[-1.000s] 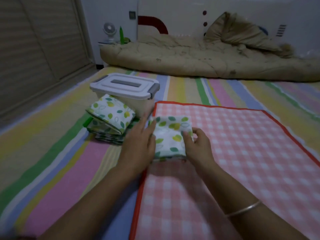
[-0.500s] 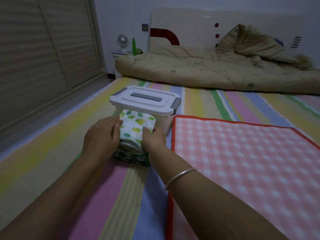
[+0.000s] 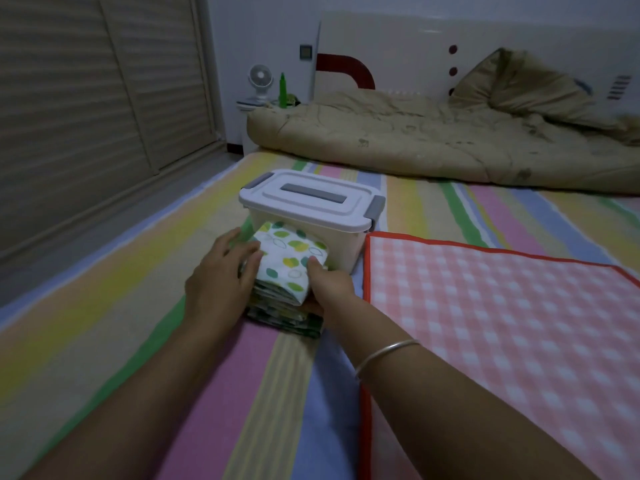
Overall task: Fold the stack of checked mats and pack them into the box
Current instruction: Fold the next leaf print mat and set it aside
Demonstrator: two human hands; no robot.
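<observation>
Fingers [image 3: 244, 261] of the left hand [image 3: 216, 285], slightly spread, press flat on the left flank of the stack of folded mats [image 3: 287, 268]. The right hand [image 3: 330, 285] pinches its right edge, thumb above, other fingers hidden beneath. The stack is soft, layered, leaf-printed cloth at frame centre, just before the rigid, lidded plastic box [image 3: 311, 202], long axis pointing toward it. Bare striped sheet [image 3: 104, 306] lies left; a flat, red-edged checked mat [image 3: 502, 323] lies right.

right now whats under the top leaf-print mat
A pile of more folded mats, edges showing in front, lying on the striped sheet. The left hand and right hand cover its sides, so their number is hidden.
</observation>
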